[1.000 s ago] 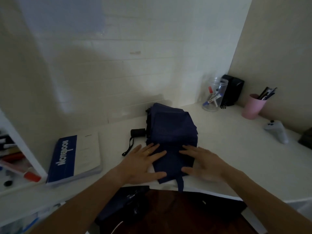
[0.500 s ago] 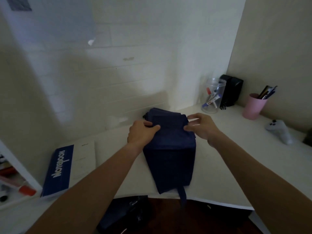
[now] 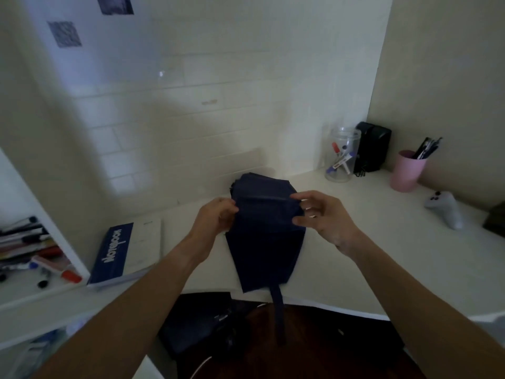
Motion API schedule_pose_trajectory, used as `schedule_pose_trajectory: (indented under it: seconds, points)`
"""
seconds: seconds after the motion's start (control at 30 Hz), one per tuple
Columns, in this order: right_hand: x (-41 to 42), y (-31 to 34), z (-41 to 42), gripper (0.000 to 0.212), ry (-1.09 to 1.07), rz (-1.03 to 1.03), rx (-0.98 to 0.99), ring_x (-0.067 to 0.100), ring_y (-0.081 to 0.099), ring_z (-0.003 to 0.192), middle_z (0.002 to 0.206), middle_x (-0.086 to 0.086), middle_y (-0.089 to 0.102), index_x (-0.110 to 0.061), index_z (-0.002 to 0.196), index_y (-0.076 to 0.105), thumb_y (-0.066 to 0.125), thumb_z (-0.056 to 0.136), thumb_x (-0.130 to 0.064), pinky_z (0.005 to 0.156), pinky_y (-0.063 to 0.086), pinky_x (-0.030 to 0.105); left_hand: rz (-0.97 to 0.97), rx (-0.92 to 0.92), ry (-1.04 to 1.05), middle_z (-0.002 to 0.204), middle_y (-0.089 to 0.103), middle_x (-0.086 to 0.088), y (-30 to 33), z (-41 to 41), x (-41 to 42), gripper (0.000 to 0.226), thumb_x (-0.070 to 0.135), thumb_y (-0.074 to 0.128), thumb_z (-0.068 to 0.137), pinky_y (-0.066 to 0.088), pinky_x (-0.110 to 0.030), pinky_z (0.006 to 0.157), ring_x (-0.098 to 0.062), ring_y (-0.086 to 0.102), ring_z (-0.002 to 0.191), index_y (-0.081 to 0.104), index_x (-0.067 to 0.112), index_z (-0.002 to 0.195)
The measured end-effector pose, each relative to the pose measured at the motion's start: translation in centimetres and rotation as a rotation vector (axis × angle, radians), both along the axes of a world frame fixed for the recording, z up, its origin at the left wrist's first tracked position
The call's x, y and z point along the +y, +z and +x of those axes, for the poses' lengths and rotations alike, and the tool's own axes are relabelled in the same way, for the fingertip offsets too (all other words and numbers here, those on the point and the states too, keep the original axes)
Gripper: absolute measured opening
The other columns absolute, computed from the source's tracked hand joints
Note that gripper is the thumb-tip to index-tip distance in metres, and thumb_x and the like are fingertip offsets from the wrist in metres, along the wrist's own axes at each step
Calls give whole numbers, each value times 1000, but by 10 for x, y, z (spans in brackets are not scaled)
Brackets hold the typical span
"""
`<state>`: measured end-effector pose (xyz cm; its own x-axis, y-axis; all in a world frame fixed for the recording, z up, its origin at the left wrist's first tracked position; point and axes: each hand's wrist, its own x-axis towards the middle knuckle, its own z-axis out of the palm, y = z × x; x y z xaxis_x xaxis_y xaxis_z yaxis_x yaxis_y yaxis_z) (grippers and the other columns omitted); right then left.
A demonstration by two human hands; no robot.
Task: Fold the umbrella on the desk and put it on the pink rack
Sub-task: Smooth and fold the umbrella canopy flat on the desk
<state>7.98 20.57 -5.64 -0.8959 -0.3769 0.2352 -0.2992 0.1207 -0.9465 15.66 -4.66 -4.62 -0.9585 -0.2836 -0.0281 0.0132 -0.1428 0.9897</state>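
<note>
Umbrella (image 3: 266, 242) on desk (image 3: 382, 255) — beside "Notebook"-labelled book (image 3: 120, 250)

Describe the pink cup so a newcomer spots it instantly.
Start at the white desk and follow it to the far right corner. Next to the black box and clear jar stands the pink cup: the only pink, opaque container, holding dark pens.

Matt navy cloth umbrella (image 3: 266, 236) (finely creased) on a smooth white desk (image 3: 382, 258).
</note>
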Motion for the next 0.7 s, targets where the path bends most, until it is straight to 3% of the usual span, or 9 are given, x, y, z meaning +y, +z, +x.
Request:
schedule_pose_trajectory:
  seconds: [0.07,0.17,0.27,0.4,0.47,0.57,0.63,0.7]
  points:
    - [5,-10,12,51,36,31,58,7,63,77,90,2,66,-13,115,71,81,71,10,74,52,18,-125,13,15,90,75,0,-1,12,12,46,34,85,73,54,-34,78,-15,70,79,62,17,109]
    - [11,-28,23,51,13,65,132,21,65,90,94,7,68,-19,114,71,82,71,7,66,50,16,-333,86,6,83,77,-2,-4,28,25,39,22,76,90,54,-21,62,-8,71,75,57,30,123]
    - [13,-44,35,44,-64,141,208,16,67,89,96,4,71,-21,109,74,82,73,3,65,48,12,-503,108,-9,83,76,-6,-15,40,24,24,10,71,92,54,-19,68,-9,71,81,71,24,112]
    - [14,-61,52,38,-92,309,372,4,64,87,98,-6,73,-26,108,74,81,76,-7,72,42,4,-705,70,-5,95,73,8,-33,56,17,23,8,78,85,54,-20,82,4,67,88,77,24,101]
    - [13,-67,58,39,-87,356,413,6,64,91,104,-6,72,-26,111,73,81,76,-11,77,45,9,-838,109,-57,107,67,9,-42,61,13,36,23,85,80,51,-20,81,3,63,99,72,33,112]
    - [13,-70,61,30,-132,410,515,9,64,87,100,-8,69,-27,104,73,80,77,-14,77,56,30,-1192,199,-159,131,51,14,-50,65,10,60,49,83,75,48,-19,86,0,52,117,59,42,130]
    - [14,-68,60,22,-157,424,558,7,62,83,98,-11,64,-27,95,73,80,77,-17,74,57,31,-1448,358,-161,133,53,13,-54,64,13,58,56,76,78,51,-24,89,-5,53,117,59,38,131]
    - [15,-67,58,20,-168,439,615,6,61,87,105,-10,59,-26,91,71,82,76,-18,75,55,25,-1619,552,-148,124,64,8,-58,60,15,42,43,72,86,55,-33,86,-12,61,107,66,27,125]
